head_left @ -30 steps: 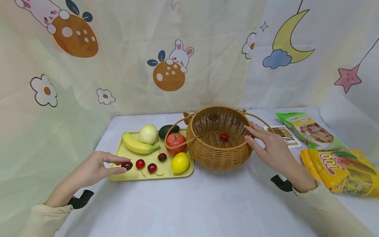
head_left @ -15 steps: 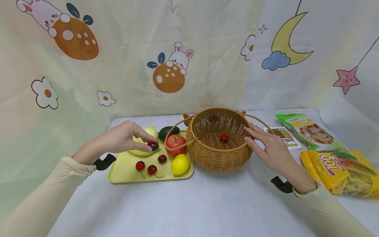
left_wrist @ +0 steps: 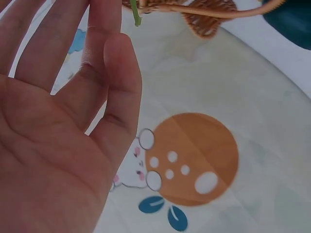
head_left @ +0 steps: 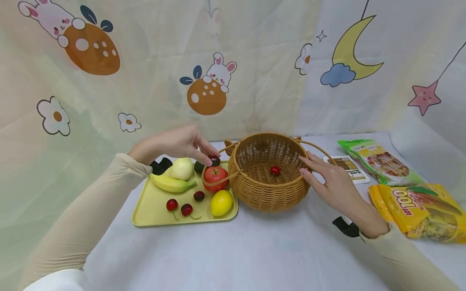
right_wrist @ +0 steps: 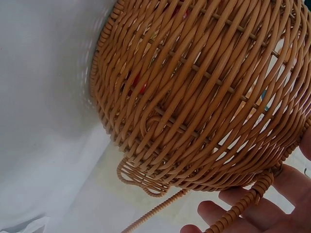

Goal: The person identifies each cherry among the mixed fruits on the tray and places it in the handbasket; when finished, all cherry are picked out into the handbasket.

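My left hand [head_left: 193, 142] pinches a dark red cherry [head_left: 215, 161] between thumb and fingertips, above the red apple [head_left: 215, 176] and close to the basket's left handle. In the left wrist view a green stem [left_wrist: 137, 15] hangs by the fingertips; the cherry itself is hidden there. A round wicker basket [head_left: 269, 197] stands right of the yellow tray, with one bright red cherry [head_left: 275, 170] inside. My right hand [head_left: 333, 182] rests on the basket's right rim, its fingers fairly straight. In the right wrist view, those fingers [right_wrist: 257, 213] lie beside the basket handle [right_wrist: 238, 208].
The yellow tray [head_left: 153, 212] bears a banana [head_left: 172, 184], a pale round fruit [head_left: 182, 169], a partly covered dark green fruit [head_left: 198, 167], a lemon [head_left: 221, 203] and three cherries [head_left: 187, 209]. Snack bags [head_left: 422, 210] and a printed card [head_left: 347, 167] lie at right.
My left hand has carried the dark cherry from the tray's left side, over the banana, rightward and up to the basket's left handle. My right hand has stayed at the rim.
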Demonstrator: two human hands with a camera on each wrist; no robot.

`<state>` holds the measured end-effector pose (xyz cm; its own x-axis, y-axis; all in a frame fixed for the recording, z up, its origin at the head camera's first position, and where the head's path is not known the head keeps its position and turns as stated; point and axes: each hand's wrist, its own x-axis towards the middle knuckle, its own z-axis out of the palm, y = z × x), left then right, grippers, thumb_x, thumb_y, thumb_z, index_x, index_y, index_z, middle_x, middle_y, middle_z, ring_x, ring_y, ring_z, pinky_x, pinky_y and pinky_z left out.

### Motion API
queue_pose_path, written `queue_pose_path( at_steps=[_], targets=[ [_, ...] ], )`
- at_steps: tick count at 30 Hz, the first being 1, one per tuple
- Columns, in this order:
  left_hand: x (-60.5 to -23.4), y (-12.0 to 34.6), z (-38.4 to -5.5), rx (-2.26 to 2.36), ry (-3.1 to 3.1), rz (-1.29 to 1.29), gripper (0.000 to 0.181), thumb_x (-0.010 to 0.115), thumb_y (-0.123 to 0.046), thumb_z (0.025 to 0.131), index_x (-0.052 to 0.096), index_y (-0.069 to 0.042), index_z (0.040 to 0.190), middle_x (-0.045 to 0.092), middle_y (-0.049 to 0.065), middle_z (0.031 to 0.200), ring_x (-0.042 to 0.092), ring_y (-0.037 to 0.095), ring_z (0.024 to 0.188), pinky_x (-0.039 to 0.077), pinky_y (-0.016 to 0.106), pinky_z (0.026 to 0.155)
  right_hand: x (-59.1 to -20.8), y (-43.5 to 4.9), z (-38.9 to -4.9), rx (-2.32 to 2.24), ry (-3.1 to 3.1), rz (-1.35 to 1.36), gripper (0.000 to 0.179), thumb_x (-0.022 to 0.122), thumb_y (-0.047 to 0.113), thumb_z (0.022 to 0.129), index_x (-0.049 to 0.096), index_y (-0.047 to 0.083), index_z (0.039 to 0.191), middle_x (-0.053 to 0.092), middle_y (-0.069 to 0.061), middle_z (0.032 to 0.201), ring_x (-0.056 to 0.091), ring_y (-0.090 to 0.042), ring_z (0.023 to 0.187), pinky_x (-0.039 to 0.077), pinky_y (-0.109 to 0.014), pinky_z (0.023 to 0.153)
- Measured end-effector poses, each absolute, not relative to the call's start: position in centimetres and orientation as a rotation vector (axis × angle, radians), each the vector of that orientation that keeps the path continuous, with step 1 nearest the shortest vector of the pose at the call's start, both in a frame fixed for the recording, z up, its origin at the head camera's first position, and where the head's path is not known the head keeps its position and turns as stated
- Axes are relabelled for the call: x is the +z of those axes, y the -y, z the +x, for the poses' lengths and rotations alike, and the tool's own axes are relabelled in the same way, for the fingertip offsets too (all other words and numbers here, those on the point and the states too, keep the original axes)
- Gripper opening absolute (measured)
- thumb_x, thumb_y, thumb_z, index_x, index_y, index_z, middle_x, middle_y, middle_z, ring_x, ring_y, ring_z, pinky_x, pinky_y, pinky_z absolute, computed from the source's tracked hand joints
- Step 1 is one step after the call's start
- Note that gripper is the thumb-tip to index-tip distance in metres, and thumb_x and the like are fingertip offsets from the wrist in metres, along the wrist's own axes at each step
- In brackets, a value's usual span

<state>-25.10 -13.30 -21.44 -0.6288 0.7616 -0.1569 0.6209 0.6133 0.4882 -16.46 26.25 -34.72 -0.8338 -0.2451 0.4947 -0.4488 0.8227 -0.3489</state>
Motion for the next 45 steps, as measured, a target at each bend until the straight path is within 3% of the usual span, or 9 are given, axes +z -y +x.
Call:
queue_pose_path(
  at_steps=[9,13,17,25,45],
  targets=[
    [-21.0,8.4,-27.5,0.533,-2.442,1.131,0.031,0.081,-0.025,0.09,0.078,-0.021,0.121,0.079,-0.004,0.114,0.072,0.011,0.112,0.055,0.029,0.088,-34.8,-26.3,-16.5,0.63,2.565,0.512,0.046,0.061,0.032,0.104,0.06,0.008,0.143,0.053,-0.023,0.15,0.06,-0.053,0.124,0.053,-0.064,0.09],
    [-21.6,6.5,-28.2,0.558,-2.419,1.121,0.03,0.08,-0.025,0.09,0.078,-0.022,0.12,0.078,-0.005,0.116,0.072,0.01,0.112,0.055,0.03,0.094,-34.8,-26.4,-16.5,0.619,2.56,0.52,0.046,0.06,0.032,0.104,0.06,0.008,0.144,0.054,-0.023,0.15,0.062,-0.052,0.121,0.055,-0.06,0.083],
    [-22.7,4.5,-28.9,0.601,-2.389,1.19,0.03,0.08,-0.023,0.091,0.078,-0.019,0.12,0.078,-0.001,0.12,0.071,0.013,0.115,0.055,0.033,0.1,-34.8,-26.4,-16.4,0.624,2.568,0.52,0.047,0.06,0.033,0.104,0.06,0.008,0.144,0.053,-0.023,0.151,0.06,-0.052,0.124,0.053,-0.062,0.088],
    [-24.6,0.5,-30.0,0.665,-2.324,1.273,0.03,0.081,-0.02,0.09,0.078,-0.014,0.12,0.079,0.001,0.116,0.074,0.01,0.109,0.056,0.025,0.095,-34.9,-26.3,-16.3,0.628,2.592,0.491,0.047,0.059,0.035,0.104,0.06,0.009,0.144,0.052,-0.022,0.151,0.055,-0.051,0.131,0.047,-0.067,0.101],
    [-26.6,-3.8,-31.6,0.639,-2.278,1.294,0.028,0.08,-0.015,0.09,0.079,-0.01,0.118,0.078,0.006,0.116,0.075,0.013,0.104,0.057,0.022,0.088,-34.8,-26.3,-16.5,0.622,2.594,0.506,0.046,0.059,0.034,0.105,0.059,0.011,0.145,0.052,-0.021,0.151,0.058,-0.05,0.128,0.05,-0.065,0.097]
  ],
)
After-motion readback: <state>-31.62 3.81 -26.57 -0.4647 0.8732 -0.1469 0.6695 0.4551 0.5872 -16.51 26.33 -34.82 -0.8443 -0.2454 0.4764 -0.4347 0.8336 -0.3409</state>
